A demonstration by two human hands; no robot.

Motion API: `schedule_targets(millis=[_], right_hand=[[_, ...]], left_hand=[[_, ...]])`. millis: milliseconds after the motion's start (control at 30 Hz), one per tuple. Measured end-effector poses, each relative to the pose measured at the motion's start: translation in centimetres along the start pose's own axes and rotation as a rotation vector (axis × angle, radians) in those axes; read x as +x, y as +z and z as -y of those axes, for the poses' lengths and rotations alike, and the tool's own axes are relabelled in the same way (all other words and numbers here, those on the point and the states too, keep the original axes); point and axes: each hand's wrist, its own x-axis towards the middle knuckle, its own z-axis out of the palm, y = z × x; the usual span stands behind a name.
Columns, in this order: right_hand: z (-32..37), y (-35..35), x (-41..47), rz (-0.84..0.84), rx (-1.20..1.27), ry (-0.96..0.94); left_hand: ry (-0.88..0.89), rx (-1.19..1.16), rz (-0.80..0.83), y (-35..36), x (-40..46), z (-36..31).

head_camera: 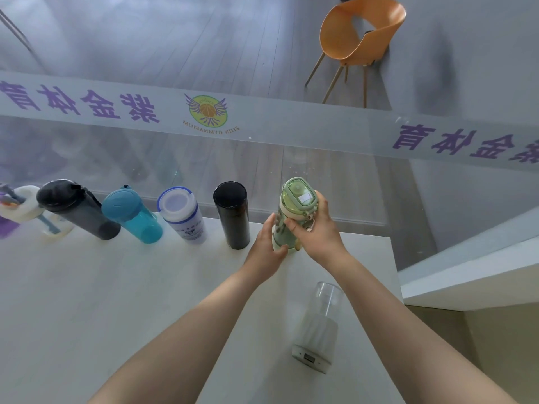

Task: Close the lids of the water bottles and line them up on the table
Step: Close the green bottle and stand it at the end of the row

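A pale green bottle (296, 211) with its flip lid down stands on the white table (116, 301) at the right end of a row. My left hand (267, 247) wraps its lower body, and my right hand (316, 228) grips it just under the lid. Left of it stand a black flask (232, 214), a white bottle with a blue rim (183, 214), a teal bottle (131, 215), a dark grey bottle (75, 209) and a white bottle (24, 204) at the far left edge. A clear glass cup on a white base (318, 325) stands open-topped nearer to me, right of my arms.
A glass wall with purple lettering (116, 104) runs right behind the row. The table's right edge (393, 272) lies close to the green bottle. An orange chair (358, 33) stands beyond the glass. A white ledge (466, 275) sits to the right.
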Motion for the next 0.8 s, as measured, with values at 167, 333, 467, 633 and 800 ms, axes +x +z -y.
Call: schedule_targets(millis=[167,333,467,633,800], right_hand=[[-0.8,-1.4,-1.6,0.010,-0.091,0.066],[-2.3,-3.6,-5.4,-0.026,-0.153,0.037],[-4.6,-4.7,-9.4,-0.027,-0.205,0.055],[-8.4,-4.7,-15.2,0.054,-0.246,0.138],[-11.2,-3.7,-20.2,0.161,-0.251,0.202]], left_hand=[[-0.003,0.042,-0.036,-0.1,-1.6,0.1],[-0.032,0.134,-0.055,0.0,-4.1,0.8],[-0.069,0.167,0.002,0.6,-7.0,2.0],[-0.133,0.169,0.103,2.2,-11.3,3.8],[-0.186,0.187,0.180,4.4,-15.2,5.2]])
